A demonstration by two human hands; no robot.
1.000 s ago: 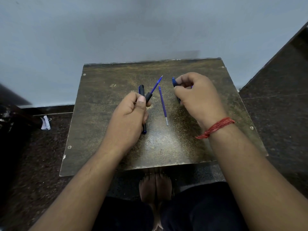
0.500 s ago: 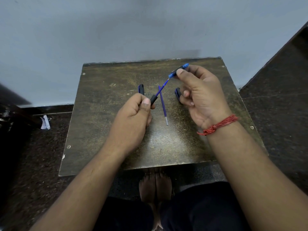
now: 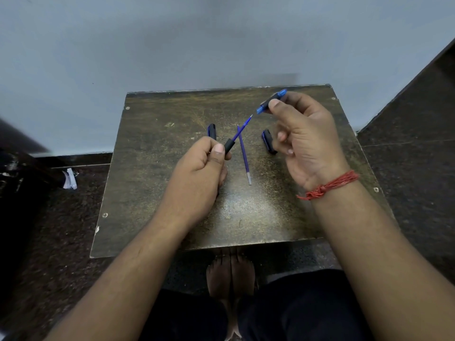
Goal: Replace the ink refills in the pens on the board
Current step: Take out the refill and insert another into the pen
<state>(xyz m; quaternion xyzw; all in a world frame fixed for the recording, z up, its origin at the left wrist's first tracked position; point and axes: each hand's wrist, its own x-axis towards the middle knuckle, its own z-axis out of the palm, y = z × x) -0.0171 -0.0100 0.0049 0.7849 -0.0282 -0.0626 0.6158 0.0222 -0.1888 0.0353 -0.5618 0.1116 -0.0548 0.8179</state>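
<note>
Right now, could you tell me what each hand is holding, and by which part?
The left hand grips a pen barrel around its lower body, refill sticking out. The right hand pinches the blue-ended pen tip piece at its middle.

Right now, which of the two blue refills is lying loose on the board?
The bare refill lying flat mid-board, between the hands, touched by neither. The other refill sticks out of the black barrel gripped by the left hand.

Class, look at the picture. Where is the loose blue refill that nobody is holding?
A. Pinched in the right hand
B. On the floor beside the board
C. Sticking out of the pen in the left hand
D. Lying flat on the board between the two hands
D: the loose refill lies flat on the board, between the left hand and the right hand, touched by neither.
</note>
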